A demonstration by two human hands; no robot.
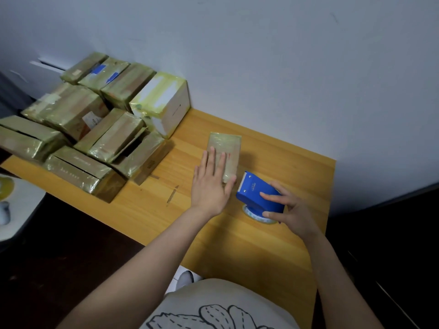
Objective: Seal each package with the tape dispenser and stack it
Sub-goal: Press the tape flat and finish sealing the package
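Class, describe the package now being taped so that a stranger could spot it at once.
Start at the wooden table against the pale wall. The package lies alone near its middle, right of the heap of boxes, flat under the left hand. Unlike the heaped ones, it is small, thin and beside the blue tape dispenser.

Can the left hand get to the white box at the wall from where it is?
Probably yes. The left hand lies flat on the small package; bare table runs from there to the white box.

1 head-worn wide-angle view looks forward and steeply down from close above the desk (249, 245), facing the wall (261, 55), both forearms reaching in from the bottom edge.
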